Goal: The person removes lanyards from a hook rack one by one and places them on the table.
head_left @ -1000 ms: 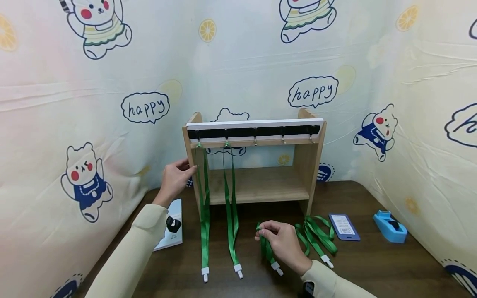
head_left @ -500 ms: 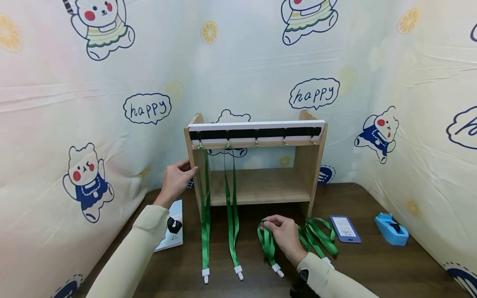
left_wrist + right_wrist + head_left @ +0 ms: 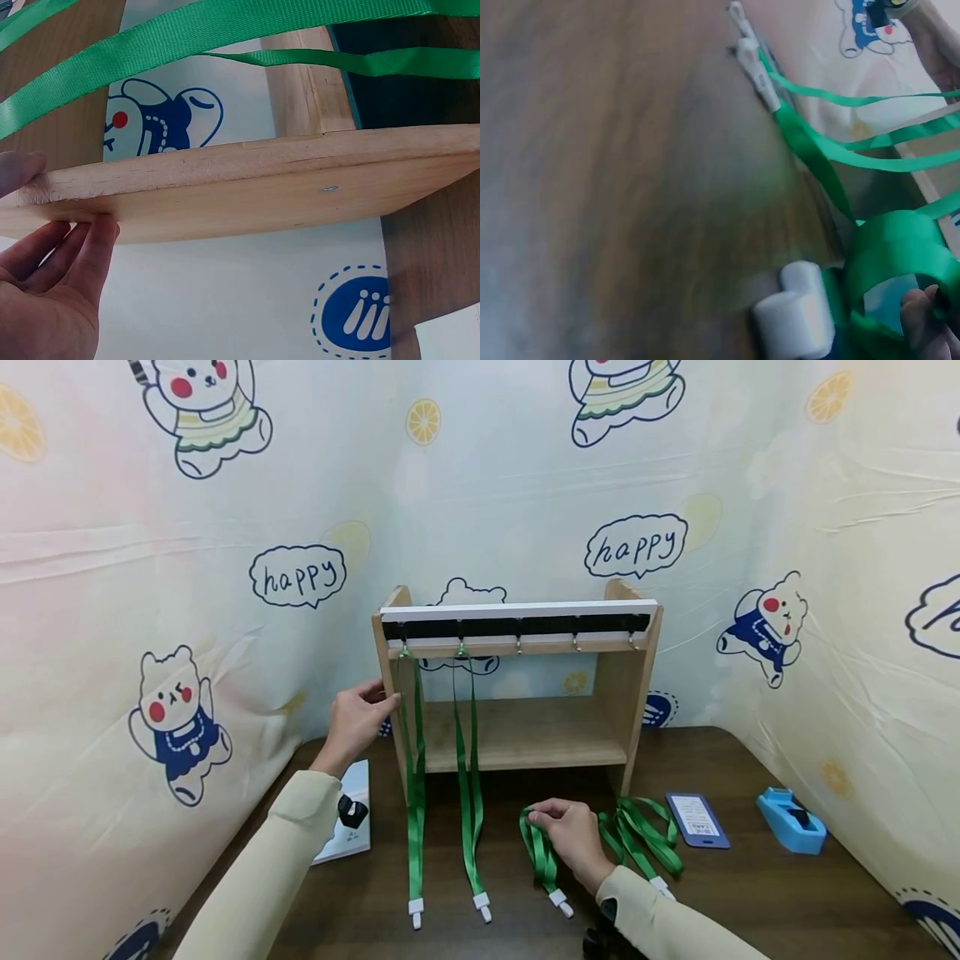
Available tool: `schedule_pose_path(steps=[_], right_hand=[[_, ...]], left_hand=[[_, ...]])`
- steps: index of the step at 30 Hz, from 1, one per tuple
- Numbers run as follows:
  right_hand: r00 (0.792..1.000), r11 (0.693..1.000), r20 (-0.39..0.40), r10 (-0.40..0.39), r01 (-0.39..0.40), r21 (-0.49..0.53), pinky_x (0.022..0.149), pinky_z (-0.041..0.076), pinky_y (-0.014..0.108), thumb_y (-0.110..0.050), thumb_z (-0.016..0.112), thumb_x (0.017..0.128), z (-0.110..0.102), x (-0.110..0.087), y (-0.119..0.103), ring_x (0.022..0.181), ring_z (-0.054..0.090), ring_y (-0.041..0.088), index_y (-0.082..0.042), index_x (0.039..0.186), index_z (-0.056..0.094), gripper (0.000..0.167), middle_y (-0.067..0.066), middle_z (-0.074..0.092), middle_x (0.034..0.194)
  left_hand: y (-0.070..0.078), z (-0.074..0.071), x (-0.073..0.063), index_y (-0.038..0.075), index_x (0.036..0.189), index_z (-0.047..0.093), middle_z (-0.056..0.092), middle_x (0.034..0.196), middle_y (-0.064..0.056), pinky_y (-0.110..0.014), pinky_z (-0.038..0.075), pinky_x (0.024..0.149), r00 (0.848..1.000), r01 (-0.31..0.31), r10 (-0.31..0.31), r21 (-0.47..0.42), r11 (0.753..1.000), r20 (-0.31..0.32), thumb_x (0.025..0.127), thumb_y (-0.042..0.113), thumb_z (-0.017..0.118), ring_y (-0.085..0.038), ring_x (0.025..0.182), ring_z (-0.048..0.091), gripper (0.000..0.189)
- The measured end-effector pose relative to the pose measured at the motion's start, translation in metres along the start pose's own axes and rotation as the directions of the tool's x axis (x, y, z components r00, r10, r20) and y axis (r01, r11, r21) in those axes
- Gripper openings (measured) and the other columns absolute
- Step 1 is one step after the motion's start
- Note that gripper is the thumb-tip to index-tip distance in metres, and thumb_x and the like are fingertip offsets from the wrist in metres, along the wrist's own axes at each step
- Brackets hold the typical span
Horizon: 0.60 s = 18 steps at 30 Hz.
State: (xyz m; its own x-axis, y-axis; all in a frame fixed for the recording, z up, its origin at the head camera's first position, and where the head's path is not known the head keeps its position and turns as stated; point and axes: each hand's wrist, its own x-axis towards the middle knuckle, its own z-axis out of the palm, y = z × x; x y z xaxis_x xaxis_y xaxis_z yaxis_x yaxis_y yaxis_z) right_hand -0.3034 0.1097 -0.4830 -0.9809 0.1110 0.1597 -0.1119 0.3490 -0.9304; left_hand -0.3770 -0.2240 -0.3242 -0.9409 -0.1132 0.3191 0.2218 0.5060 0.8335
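Observation:
My left hand point(image 3: 356, 722) grips the left side panel of a small wooden rack point(image 3: 540, 732). In the left wrist view, the thumb and fingers lie on either side of that panel point(image 3: 225, 206). Low on the right, my right hand point(image 3: 573, 839) pinches the looped top of a folded green lanyard point(image 3: 540, 858), whose white clip point(image 3: 559, 903) points toward me. The right wrist view shows this lanyard's green band point(image 3: 900, 236) curving around a fingertip. Two more lanyards, one left point(image 3: 416, 802) and one beside it point(image 3: 467, 802), hang from the rack's hooks.
Behind my right wrist lies another bunched green lanyard point(image 3: 651, 843). Further right are a blue card holder point(image 3: 697, 820) and a light blue tape dispenser point(image 3: 791, 821). A white box point(image 3: 352, 827) lies under my left forearm. Several bare hooks point(image 3: 577, 643) line the rack's bar.
My right hand has shifted slightly, and the folded lanyard's loop has spread out to the left of its fingers. The left hand stays on the panel.

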Motion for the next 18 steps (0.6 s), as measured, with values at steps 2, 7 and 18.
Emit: schedule_pose_path(steps=[2, 7, 18], right_hand=[[1.0, 1.0, 0.008, -0.013, 0.014, -0.019, 0.061, 0.053, 0.022, -0.02, 0.08, 0.087, -0.0001, -0.0005, 0.0009, 0.074, 0.068, 0.008, -0.017, 0.088, 0.082, 0.004, 0.0, 0.079, 0.087], [0.999, 1.0, 0.032, -0.028, 0.029, -0.001, 0.065, 0.056, 0.021, -0.017, 0.078, 0.089, -0.001, -0.0011, 0.0009, 0.08, 0.071, 0.008, -0.015, 0.097, 0.082, 0.009, 0.001, 0.08, 0.093], [0.997, 0.999, 0.075, 0.001, -0.005, 0.05, 0.078, 0.063, 0.036, -0.018, 0.075, 0.092, -0.0001, -0.0031, 0.0001, 0.09, 0.076, 0.02, -0.012, 0.105, 0.08, 0.015, 0.004, 0.08, 0.099]], left_hand=[[-0.0003, 0.0, 0.0002, 0.009, 0.145, 0.056, 0.066, 0.135, -0.017, -0.048, 0.056, 0.101, 1.0, 0.001, -0.001, 0.001, 1.0, -0.002, 0.096, 0.039, 0.069, -0.032, 0.122, 0.065, 0.059], [-0.0007, 0.0003, 0.0005, 0.009, 0.145, 0.056, 0.065, 0.136, -0.017, -0.048, 0.056, 0.101, 1.0, 0.004, -0.004, 0.002, 1.0, -0.006, 0.095, 0.04, 0.07, -0.032, 0.122, 0.065, 0.06], [-0.0019, 0.0011, 0.0001, 0.008, 0.144, 0.057, 0.066, 0.133, -0.017, -0.049, 0.056, 0.101, 1.0, -0.019, 0.019, 0.009, 1.0, -0.015, 0.096, 0.037, 0.069, -0.032, 0.121, 0.065, 0.057]])
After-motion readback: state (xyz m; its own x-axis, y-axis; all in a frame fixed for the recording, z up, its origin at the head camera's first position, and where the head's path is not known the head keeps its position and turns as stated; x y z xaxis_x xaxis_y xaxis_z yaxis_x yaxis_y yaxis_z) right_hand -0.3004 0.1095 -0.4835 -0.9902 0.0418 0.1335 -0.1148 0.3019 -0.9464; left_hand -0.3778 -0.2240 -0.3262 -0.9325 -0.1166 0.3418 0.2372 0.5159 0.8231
